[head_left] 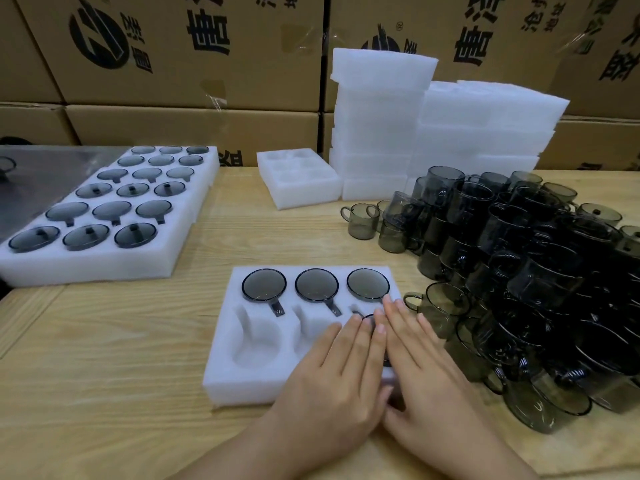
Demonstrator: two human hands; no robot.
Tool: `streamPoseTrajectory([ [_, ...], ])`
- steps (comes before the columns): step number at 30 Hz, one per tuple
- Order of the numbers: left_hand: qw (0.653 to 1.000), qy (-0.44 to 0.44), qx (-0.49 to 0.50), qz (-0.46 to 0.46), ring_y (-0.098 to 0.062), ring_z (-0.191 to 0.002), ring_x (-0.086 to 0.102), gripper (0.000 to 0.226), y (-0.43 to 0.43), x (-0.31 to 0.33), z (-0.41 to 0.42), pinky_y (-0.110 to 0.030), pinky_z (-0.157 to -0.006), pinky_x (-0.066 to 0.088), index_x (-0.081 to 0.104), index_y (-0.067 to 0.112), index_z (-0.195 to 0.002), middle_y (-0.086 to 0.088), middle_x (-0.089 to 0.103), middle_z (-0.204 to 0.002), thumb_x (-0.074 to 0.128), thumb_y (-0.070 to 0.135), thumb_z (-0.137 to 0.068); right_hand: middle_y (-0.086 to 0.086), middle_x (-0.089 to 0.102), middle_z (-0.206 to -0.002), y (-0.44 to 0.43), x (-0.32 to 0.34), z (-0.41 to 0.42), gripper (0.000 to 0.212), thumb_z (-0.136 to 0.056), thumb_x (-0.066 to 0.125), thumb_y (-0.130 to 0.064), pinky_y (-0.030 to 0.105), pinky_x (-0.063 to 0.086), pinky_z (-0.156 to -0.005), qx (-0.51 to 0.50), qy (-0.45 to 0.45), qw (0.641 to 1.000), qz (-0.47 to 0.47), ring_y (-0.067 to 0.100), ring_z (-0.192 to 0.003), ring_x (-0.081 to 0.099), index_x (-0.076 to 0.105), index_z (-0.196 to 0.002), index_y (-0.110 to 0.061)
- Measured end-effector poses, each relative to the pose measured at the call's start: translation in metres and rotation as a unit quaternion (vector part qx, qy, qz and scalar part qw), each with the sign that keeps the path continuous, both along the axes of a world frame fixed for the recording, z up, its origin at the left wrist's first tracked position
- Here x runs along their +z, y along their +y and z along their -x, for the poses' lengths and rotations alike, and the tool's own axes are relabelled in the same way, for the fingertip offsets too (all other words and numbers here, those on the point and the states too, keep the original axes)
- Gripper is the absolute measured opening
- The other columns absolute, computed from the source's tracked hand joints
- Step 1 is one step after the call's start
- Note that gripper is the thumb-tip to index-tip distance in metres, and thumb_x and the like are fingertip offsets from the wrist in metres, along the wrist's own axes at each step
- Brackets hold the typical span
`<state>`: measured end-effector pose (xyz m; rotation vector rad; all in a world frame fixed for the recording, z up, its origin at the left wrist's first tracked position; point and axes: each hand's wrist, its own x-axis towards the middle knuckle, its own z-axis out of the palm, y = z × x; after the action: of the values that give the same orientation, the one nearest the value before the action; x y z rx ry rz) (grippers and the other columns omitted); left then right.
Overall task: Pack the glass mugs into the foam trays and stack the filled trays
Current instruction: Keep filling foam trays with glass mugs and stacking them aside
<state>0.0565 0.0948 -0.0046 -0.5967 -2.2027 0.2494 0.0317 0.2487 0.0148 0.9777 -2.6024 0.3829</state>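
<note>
Foam tray [225, 375] sits centre, near front edge of wooden table [121, 341]. 3 glass mugs [317, 285] are seated in its back row. A 4th mug [369, 318] is in the front-right pocket, mostly hidden under both hands. Left hand [332, 368] and right hand [426, 368] lie flat side by side, fingers straight, pressing on it, nothing gripped. Loose mug pile [519, 271] at right edge. Filled trays [104, 258] at left edge. Empty tray stack [377, 133] at back edge.

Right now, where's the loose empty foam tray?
Head view, centre back of the table: the empty foam tray sits just left of the tall foam stacks, right of the filled trays.
</note>
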Motion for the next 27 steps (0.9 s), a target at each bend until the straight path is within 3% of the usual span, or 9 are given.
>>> streamPoseTrajectory([
  [4,1.0,0.009,-0.002,-0.011,-0.024,-0.108,0.066,0.046,-0.003,-0.001,0.005,-0.035,-0.08,0.056,0.068,0.003,-0.115,-0.013,0.069,-0.114,0.035,0.03,-0.098,0.012,0.031,-0.149,0.001,0.007,-0.001,0.087,-0.062,0.067,-0.029,0.034,0.019,-0.108,-0.009,-0.044,0.998,-0.036,0.032,-0.138,0.029,0.039,-0.139,0.0],
  [7,1.0,0.007,-0.01,-0.014,-0.023,-0.11,0.065,0.044,-0.006,-0.002,0.007,-0.034,-0.079,0.056,0.067,0.005,-0.118,-0.011,0.069,-0.116,0.036,0.032,-0.099,-0.003,-0.009,-0.154,-0.001,0.017,-0.005,0.084,-0.08,0.048,-0.034,0.026,-0.007,-0.114,-0.007,-0.085,0.995,-0.05,0.018,-0.144,-0.009,0.001,-0.147,-0.015],
  [8,1.0,0.009,-0.012,-0.014,-0.023,-0.11,0.065,0.044,-0.007,-0.001,0.009,-0.034,-0.079,0.056,0.066,0.005,-0.119,-0.011,0.069,-0.116,0.037,0.031,-0.1,-0.006,-0.013,-0.153,-0.001,0.024,-0.008,0.08,-0.081,0.042,-0.034,0.024,-0.01,-0.114,-0.01,-0.086,0.994,-0.073,0.014,-0.144,-0.011,-0.001,-0.147,-0.017],
  [10,1.0,0.01,-0.013,-0.018,-0.024,-0.109,0.065,0.043,-0.01,0.001,0.014,-0.033,-0.076,0.056,0.068,0.005,-0.116,-0.011,0.069,-0.115,0.039,0.031,-0.099,0.006,0.029,-0.151,0.006,0.043,-0.011,0.066,-0.078,0.046,-0.023,0.028,0.015,-0.113,-0.031,-0.056,0.997,-0.036,0.023,-0.141,0.027,0.036,-0.142,-0.009],
  [12,1.0,0.01,-0.013,-0.026,-0.024,-0.108,0.066,0.042,-0.012,0.004,0.019,-0.031,-0.074,0.056,0.07,0.006,-0.113,-0.011,0.07,-0.113,0.042,0.032,-0.097,0.011,0.06,-0.126,0.021,0.062,-0.012,0.045,-0.081,0.048,-0.018,0.038,0.035,-0.103,-0.084,0.067,0.991,0.084,0.027,-0.12,0.055,0.061,-0.122,-0.003],
  [15,0.999,0.007,-0.018,-0.03,-0.024,-0.107,0.066,0.041,-0.014,0.005,0.022,-0.03,-0.071,0.056,0.072,0.007,-0.11,-0.01,0.071,-0.111,0.043,0.033,-0.097,0.013,0.062,-0.114,0.053,0.09,0.001,0.035,-0.089,0.051,-0.024,0.046,0.037,-0.096,-0.221,0.192,0.949,0.12,0.034,-0.11,0.052,0.063,-0.115,-0.004],
  [18,0.999,0.002,-0.022,-0.031,-0.024,-0.107,0.066,0.04,-0.014,0.005,0.022,-0.03,-0.07,0.055,0.072,0.007,-0.109,-0.01,0.071,-0.111,0.045,0.033,-0.095,0.02,0.057,-0.118,0.074,0.099,0.027,0.041,-0.083,0.063,-0.032,0.058,0.038,-0.094,-0.35,0.125,0.927,0.059,0.043,-0.115,0.043,0.064,-0.11,-0.001],
  [23,0.999,-0.007,-0.023,-0.034,-0.024,-0.107,0.066,0.04,-0.015,0.005,0.022,-0.03,-0.068,0.054,0.072,0.007,-0.109,-0.009,0.071,-0.111,0.049,0.034,-0.092,0.027,0.057,-0.117,0.081,0.087,0.05,0.03,-0.075,0.074,-0.023,0.059,0.039,-0.091,-0.373,0.071,0.925,-0.03,0.048,-0.115,0.041,0.07,-0.092,0.001],
  [27,0.998,-0.026,-0.027,-0.043,-0.024,-0.109,0.065,0.041,-0.014,0.004,0.021,-0.03,-0.068,0.054,0.072,0.007,-0.11,-0.009,0.07,-0.112,0.047,0.034,-0.092,0.025,0.054,-0.122,0.079,0.085,0.056,0.021,-0.076,0.074,-0.017,0.056,0.042,-0.088,-0.381,0.053,0.922,-0.046,0.048,-0.111,0.044,0.069,-0.088,0.001],
])
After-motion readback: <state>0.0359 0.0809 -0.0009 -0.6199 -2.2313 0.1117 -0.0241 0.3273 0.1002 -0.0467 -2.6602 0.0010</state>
